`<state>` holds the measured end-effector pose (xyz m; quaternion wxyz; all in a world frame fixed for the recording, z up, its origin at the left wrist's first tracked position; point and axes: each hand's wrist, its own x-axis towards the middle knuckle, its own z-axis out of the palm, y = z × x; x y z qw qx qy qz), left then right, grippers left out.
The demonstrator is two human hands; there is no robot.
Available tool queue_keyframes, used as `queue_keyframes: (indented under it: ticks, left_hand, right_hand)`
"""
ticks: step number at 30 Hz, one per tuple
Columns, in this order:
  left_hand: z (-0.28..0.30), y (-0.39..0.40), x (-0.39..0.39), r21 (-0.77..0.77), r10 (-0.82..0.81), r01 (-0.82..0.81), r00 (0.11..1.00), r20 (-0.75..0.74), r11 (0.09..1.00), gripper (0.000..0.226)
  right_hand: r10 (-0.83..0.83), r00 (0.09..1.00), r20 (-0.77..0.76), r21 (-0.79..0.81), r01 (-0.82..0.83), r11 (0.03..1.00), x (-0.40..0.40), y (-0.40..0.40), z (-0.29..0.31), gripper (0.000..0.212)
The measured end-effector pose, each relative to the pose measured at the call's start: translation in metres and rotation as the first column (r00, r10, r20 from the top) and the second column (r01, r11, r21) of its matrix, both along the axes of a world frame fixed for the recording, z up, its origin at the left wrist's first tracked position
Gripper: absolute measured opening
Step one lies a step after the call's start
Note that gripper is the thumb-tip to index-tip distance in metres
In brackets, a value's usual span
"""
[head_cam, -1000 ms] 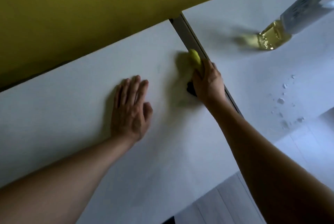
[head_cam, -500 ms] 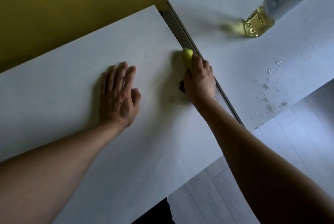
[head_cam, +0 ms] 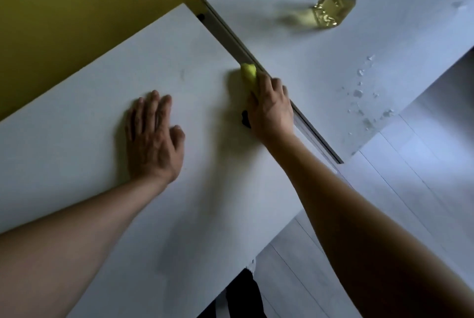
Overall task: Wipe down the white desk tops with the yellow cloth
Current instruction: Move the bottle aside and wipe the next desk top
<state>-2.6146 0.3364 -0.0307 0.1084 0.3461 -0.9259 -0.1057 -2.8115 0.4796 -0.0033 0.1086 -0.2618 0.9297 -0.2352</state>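
Clear bottle upright on the right table, yellowish liquid in its base, top cut off by the frame. Droplets scattered near that table's front edge. Yellow cloth bunched small, on the left table at its right edge by the gap. Right hand curled around cloth. Left hand flat, fingers straight, on left table.

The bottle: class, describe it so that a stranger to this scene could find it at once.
Start at the right-hand white desk, the one past the gap. Near its far edge stands a clear bottle holding pale yellow liquid. Nothing else stands upright there; only water droplets lie nearby.
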Motion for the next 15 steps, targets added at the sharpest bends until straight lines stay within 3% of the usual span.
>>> queue_keyframes:
  ticks: [6,15]
  left_hand:
    - [-0.001,0.0,0.001,-0.018,-0.017,0.017,1.0,0.002,1.0,0.064]
    - [-0.006,0.0,0.001,-0.038,-0.018,0.016,0.998,-0.052,0.999,0.061]
  right_hand:
    - [-0.049,0.999,-0.005,0.096,0.049,0.994,0.033,0.103,0.005,0.063]
    - [-0.144,0.988,-0.06,0.11,0.15,0.983,0.04,0.095,0.001,0.061]
